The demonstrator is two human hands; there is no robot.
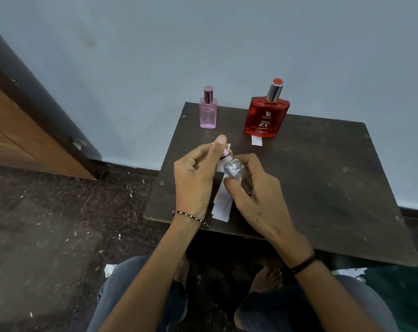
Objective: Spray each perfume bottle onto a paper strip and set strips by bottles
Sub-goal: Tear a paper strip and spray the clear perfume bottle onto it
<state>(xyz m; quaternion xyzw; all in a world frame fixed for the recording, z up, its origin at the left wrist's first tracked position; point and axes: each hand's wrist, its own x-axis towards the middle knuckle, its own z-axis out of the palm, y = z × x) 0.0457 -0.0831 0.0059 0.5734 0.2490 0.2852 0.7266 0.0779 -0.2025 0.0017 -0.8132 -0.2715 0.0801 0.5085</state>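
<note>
Clear glass bottle (238,174) sits clamped in the right hand's grip (256,188); just left, the left hand's grip (196,176) pinches its pink-collared top above paper strips (222,204).

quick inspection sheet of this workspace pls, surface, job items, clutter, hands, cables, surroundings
surface: dark scuffed table
job's things: red bottle upright, paper strip in front of it; pink bottle upright, no strip by it; clear bottle held over loose strips
clutter: nothing seen on the table
grippers: right hand grips clear bottle; left hand at its pink top
cables: nothing seen
surroundings: blue wall, wooden door at left, paper scraps on floor
</note>
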